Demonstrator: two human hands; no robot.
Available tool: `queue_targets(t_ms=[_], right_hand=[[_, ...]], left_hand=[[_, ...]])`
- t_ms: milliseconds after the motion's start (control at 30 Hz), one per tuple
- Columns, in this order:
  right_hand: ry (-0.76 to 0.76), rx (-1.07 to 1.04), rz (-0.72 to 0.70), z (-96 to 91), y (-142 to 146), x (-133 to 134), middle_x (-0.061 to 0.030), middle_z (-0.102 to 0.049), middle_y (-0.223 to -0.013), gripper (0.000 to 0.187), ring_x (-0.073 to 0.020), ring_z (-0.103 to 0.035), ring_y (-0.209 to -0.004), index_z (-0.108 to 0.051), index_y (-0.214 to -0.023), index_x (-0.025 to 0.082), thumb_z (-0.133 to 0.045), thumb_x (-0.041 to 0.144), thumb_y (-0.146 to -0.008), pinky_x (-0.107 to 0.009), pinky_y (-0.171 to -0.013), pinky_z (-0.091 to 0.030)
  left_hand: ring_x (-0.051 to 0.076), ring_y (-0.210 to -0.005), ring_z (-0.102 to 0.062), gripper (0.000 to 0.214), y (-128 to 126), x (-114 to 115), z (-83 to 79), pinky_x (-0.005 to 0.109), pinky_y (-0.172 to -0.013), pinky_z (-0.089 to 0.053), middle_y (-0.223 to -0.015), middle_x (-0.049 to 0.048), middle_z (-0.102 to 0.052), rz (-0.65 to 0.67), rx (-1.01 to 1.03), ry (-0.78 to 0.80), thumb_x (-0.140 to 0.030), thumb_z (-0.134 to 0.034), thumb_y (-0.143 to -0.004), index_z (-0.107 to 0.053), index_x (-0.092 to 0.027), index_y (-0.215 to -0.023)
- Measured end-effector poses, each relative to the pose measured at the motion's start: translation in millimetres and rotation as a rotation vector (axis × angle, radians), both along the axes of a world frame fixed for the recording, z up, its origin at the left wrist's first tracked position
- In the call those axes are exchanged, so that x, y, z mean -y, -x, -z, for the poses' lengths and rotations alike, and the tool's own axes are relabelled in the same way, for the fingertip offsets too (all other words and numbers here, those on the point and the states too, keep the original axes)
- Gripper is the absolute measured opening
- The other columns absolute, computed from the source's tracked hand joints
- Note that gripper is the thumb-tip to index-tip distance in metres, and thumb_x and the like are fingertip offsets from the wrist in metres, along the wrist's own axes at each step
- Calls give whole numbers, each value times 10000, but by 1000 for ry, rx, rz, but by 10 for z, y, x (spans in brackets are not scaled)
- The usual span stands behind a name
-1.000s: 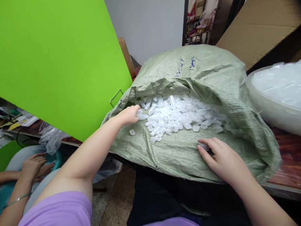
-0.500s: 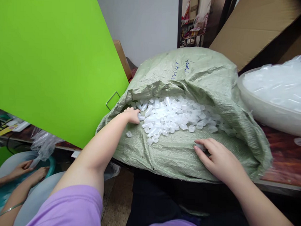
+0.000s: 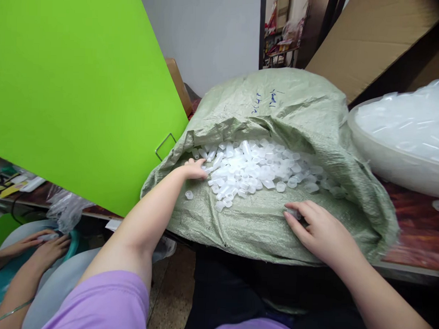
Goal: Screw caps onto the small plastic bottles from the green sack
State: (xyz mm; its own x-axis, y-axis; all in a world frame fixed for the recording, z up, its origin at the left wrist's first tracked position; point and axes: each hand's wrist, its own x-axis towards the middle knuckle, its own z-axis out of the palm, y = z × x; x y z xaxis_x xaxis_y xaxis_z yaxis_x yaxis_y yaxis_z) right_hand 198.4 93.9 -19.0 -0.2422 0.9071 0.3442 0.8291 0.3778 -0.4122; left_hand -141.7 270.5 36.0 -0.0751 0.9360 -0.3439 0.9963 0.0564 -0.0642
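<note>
A large green woven sack (image 3: 279, 109) lies open on its side in front of me, spilling a heap of small translucent white plastic caps (image 3: 255, 168) over its lower flap. My left hand (image 3: 193, 169) reaches into the left edge of the heap, fingers curled among the caps. My right hand (image 3: 320, 230) rests on the sack's lower flap, fingers bent, with one small cap (image 3: 292, 213) under its fingertips. A single cap (image 3: 188, 194) lies apart on the flap below my left hand.
A bright green board (image 3: 78, 87) stands at the left. A big white bowl (image 3: 395, 166) heaped with clear plastic pieces sits on the wooden table at right. Another person's two hands (image 3: 40, 244) work over a teal basin at lower left. A cardboard box stands at the back right.
My left hand has drawn slightly back toward me along the heap's left edge. My right hand has hardly moved. The other person's hands have shifted over the basin.
</note>
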Motion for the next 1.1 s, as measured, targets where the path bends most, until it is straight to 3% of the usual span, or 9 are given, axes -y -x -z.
queue_targets(t_ms=[233,367,567,700,867,967,1100], right_hand=[[-4,-5,15,-2,3,8,-58,-631,-885,282,-208,-607,-833,-597,-970,198,-426,403,-878,-333,-722,-476],[21,-12,3,-1,4,11,-66,-625,-901,283,-213,-601,-850,-582,-981,192,-422,404,-884,-345,-746,-472],[7,-76,66,-12,-4,41,-68,-611,-946,292,-205,-603,-841,-562,-1032,202,-426,414,-884,-328,-723,-487],[15,-174,107,-5,-21,51,-76,-590,-979,311,-185,-599,-794,-544,-1067,205,-456,428,-869,-290,-658,-504],[53,-139,80,12,-19,42,-64,-591,-955,305,-187,-590,-810,-561,-1024,206,-442,442,-872,-297,-670,-508],[65,-136,75,17,-12,42,-60,-591,-944,315,-187,-586,-812,-566,-1018,207,-442,455,-868,-301,-666,-509],[51,-167,79,16,-11,48,-62,-592,-937,327,-189,-582,-808,-572,-1014,202,-445,462,-862,-303,-659,-506]], left_hand=[[403,-1281,-291,978,29,130,-45,453,-969,-321,-1420,110,-287,33,54,-16,-702,-531,-565,-187,-354,-1412],[374,-1260,-326,856,59,275,25,446,-983,-314,-1365,95,-328,40,66,-103,-741,-455,-618,-281,-372,-1371],[275,-1141,-456,570,104,416,61,341,-981,-351,-1157,71,-432,53,83,-205,-571,-506,-681,-487,-322,-1193],[271,-1048,-511,526,154,473,1,337,-932,-404,-1078,69,-446,44,89,-190,-442,-585,-612,-524,-274,-1108],[270,-989,-537,540,208,564,-80,339,-877,-439,-1053,82,-462,95,138,-165,-343,-633,-528,-548,-220,-1047],[253,-1005,-538,682,263,638,-111,319,-869,-443,-1108,86,-471,137,190,-194,-294,-630,-530,-477,-205,-1189],[227,-1006,-553,981,380,742,-84,302,-855,-441,-1212,109,-477,124,331,-332,-234,-604,-577,-116,-186,-1427]])
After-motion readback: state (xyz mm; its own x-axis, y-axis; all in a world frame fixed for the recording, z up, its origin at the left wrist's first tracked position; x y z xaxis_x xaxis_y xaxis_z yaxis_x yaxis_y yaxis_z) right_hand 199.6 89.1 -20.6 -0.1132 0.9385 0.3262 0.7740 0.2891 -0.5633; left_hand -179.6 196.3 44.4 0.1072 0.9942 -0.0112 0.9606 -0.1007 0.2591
